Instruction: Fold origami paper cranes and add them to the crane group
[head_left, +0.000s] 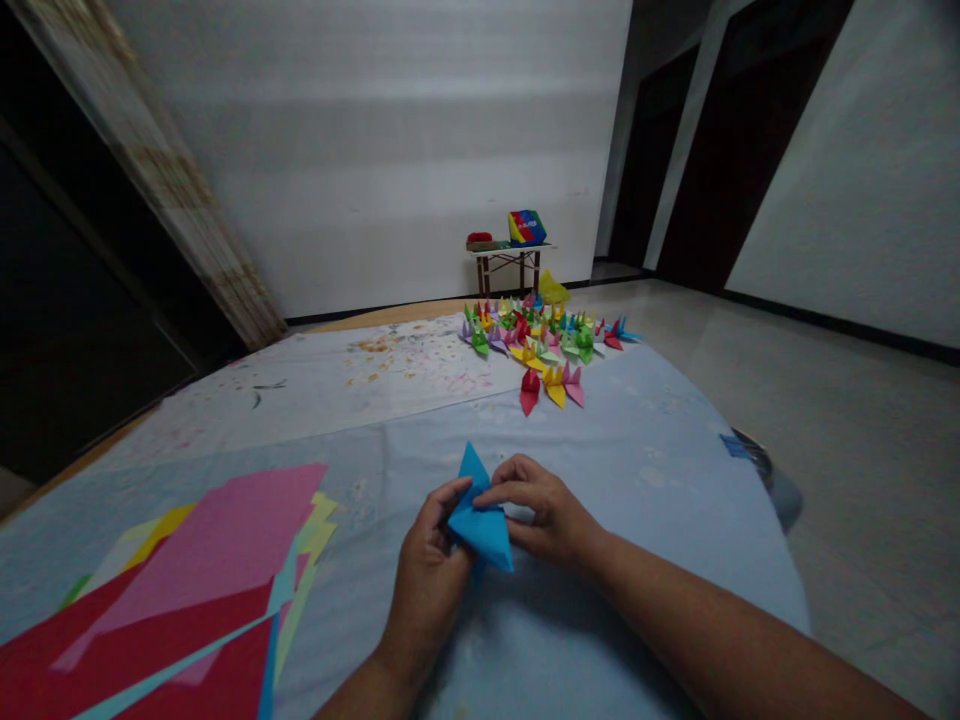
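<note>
A partly folded piece of blue origami paper (pixel 484 530) is held just above the cloth, between both hands. My left hand (pixel 435 545) grips it from the left, thumb underneath and fingers behind its edge. With its fingers pressed on the upper right of the fold, my right hand (pixel 544 508) also holds the paper. One pointed tip of the paper sticks up and away from me, and another flap points down to the right. Part of the underside is hidden by my left hand.
Many coloured folded paper cranes (pixel 536 335) stand grouped at the table's far right. Loose coloured paper sheets (pixel 225 540) lie overlapping at the left. A floral tablecloth (pixel 360 420) covers the round table. Behind it, a small stand (pixel 514 252) carries a colourful package (pixel 526 228).
</note>
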